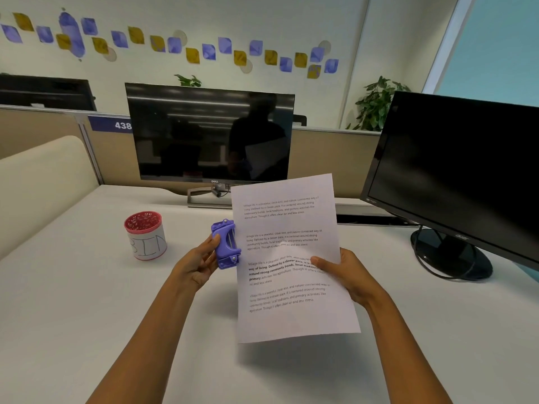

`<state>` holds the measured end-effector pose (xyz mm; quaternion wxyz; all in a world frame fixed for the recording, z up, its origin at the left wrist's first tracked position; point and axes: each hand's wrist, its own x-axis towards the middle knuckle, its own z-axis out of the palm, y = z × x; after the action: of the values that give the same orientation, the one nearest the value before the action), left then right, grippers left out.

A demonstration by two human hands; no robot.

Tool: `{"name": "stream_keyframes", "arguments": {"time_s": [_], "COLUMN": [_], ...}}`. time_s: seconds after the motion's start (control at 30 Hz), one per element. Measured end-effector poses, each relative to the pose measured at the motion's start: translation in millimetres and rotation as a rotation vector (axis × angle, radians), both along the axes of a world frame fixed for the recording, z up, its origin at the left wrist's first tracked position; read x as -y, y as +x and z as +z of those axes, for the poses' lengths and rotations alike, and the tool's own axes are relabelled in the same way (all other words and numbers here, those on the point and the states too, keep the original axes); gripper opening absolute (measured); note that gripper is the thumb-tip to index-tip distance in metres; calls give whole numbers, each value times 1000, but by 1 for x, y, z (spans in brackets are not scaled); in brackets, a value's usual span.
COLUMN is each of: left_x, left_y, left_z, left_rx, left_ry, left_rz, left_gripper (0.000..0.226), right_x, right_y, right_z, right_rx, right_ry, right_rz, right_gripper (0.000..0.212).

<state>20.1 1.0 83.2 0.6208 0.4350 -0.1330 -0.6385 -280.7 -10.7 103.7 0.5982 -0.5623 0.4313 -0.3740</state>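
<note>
A white printed sheet of paper [291, 258] is held up above the desk, text facing me. My right hand [347, 275] pinches its right edge, thumb on the front of the page. My left hand [201, 263] grips a small purple hole punch [226, 243] with its fingers curled round it. The punch sits against the left edge of the sheet, about halfway up.
A white desk [87, 301] lies below. A red-rimmed cup labelled "BIN" [145, 236] stands at the left. A dark Dell monitor [210, 135] is behind the paper, and a second black monitor [455, 176] with a round base and cable stands at the right.
</note>
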Motion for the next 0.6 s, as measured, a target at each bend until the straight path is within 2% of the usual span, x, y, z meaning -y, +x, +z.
{"name": "stream_keyframes", "arguments": {"time_s": [0.13,0.47,0.6], "left_x": [1,6,7], "left_y": [2,4,5], "left_z": [-1,-5,-8], "left_rx": [56,170,210], "left_ry": [-51,-133,-144], "left_rz": [-34,-62,-98], "left_gripper": [32,21,26], "right_x": [3,4,3], "right_y": [-2,1,1], "right_z": [1,-2,0], "right_rx": [8,-50,-59], "right_ry": [7,-33,-51], "right_rz": [0,-52,-42], "right_gripper": [29,34,33]}}
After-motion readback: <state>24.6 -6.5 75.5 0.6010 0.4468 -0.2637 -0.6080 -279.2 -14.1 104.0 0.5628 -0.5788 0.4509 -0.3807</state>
